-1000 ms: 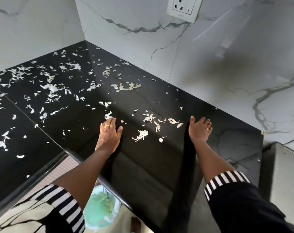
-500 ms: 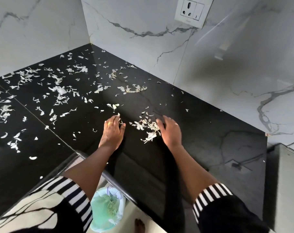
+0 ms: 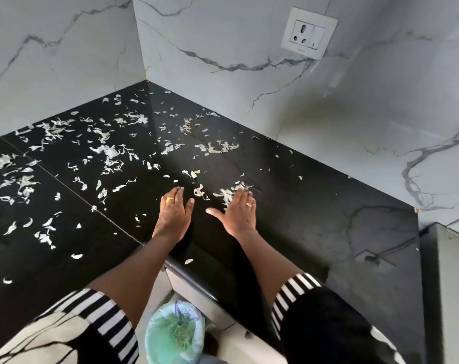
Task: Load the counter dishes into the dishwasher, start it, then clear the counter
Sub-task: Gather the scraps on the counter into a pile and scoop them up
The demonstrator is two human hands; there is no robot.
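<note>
While both lie flat with fingers straight on the black counter (image 3: 315, 206), left hand (image 3: 173, 212) and right hand (image 3: 239, 212) flank pale peelings (image 3: 224, 194) at the right fingertips.

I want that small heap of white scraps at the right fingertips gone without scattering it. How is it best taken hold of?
The heap is thin loose flakes lying flat, so no single piece offers a grip. Probably scoop it: come in from both sides with the left hand and right hand, edges on the counter, closing under the heap's base.
</note>
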